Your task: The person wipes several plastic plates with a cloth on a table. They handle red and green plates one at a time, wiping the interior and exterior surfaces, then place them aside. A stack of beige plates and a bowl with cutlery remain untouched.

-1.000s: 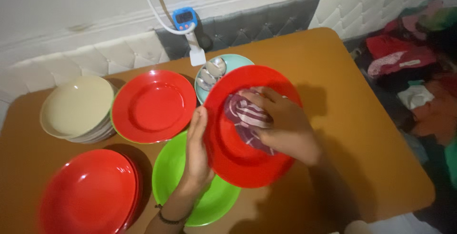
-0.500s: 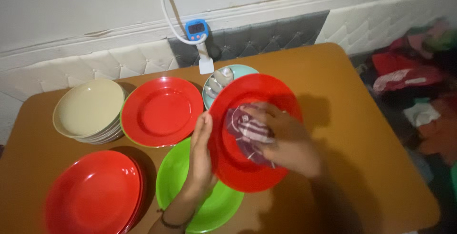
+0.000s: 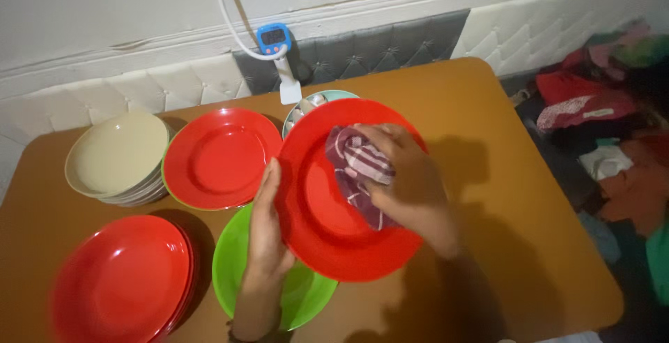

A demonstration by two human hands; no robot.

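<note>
My left hand (image 3: 266,228) grips the left rim of a red plate (image 3: 317,221) held tilted above the table. Pressed against the plate's inner face is a purple and white striped cloth (image 3: 357,169), bunched under my right hand (image 3: 408,183). Below the held plate lies a green plate (image 3: 233,266) on the brown table (image 3: 488,106).
A red plate (image 3: 219,158) on a green one sits at the back, with a stack of beige bowls (image 3: 115,155) to its left. A red plate stack (image 3: 118,280) is front left. A teal bowl with spoons (image 3: 313,100) and a blue timer (image 3: 273,36) stand behind. Clothes (image 3: 606,106) pile at right.
The held red plate has shifted slightly left and toward me, and my right hand with the cloth has moved up across its face. The view has shifted a little.
</note>
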